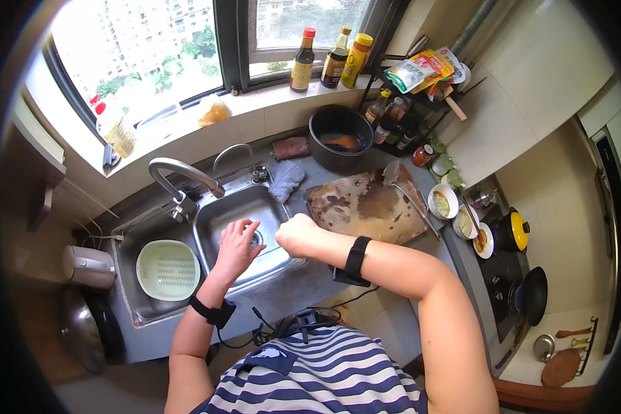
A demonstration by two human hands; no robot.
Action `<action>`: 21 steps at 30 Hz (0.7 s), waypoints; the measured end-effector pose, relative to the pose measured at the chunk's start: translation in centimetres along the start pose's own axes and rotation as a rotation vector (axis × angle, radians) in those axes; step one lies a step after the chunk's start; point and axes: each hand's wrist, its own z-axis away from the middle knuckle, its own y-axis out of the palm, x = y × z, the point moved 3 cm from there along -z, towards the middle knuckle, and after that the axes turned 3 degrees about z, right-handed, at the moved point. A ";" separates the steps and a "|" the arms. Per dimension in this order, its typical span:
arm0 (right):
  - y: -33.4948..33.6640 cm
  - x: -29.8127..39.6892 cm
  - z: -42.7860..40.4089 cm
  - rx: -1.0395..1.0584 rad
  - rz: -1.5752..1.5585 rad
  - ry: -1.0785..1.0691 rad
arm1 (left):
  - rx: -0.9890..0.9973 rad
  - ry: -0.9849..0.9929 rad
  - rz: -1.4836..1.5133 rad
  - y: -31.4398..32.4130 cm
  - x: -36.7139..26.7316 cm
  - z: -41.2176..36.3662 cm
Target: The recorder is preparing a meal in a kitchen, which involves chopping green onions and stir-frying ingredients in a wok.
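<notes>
My left hand point(236, 247) is over the right basin of the steel sink point(222, 212), its fingers curled apart with nothing between them. My right hand point(296, 235) is closed in a fist at that basin's right edge; whether it holds something small is hidden. A curved faucet point(181, 168) stands behind the divider of the two basins, with a thinner tap point(253, 160) to its right. In the left basin sits a pale green colander point(168, 270). A grey-blue cloth point(287, 180) lies behind my right hand. To the right, a stained cutting board point(349, 202) carries a metal spatula point(416, 199).
A black pot point(340, 137) stands behind the board. Sauce bottles point(302, 62) line the windowsill. Small bowls point(442, 202) sit right of the board, near a yellow-lidded pot point(512, 230) and a wok point(533, 296) on the stove. A kettle point(89, 266) stands at left.
</notes>
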 end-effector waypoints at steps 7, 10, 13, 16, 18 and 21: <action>-0.1 -2.3 6.5 -0.300 -0.065 -0.042 | 0.160 0.068 -0.046 3.2 -7.7 -0.6; -0.6 -3.8 9.7 -0.381 -0.075 -0.103 | 0.120 0.037 -0.051 4.8 -11.2 -1.3; -0.9 -5.3 12.4 -0.298 0.025 -0.110 | 0.050 0.106 -0.169 5.3 -15.5 -2.0; -1.0 -6.7 14.4 -0.299 0.029 -0.095 | -0.074 0.062 -0.188 5.7 -18.5 -2.6; -1.1 -7.1 15.5 -0.318 0.060 -0.118 | -0.089 0.052 -0.225 5.8 -19.8 -3.3; -1.5 -7.8 16.8 -0.275 0.059 -0.131 | -0.044 0.036 -0.250 5.8 -21.4 -4.2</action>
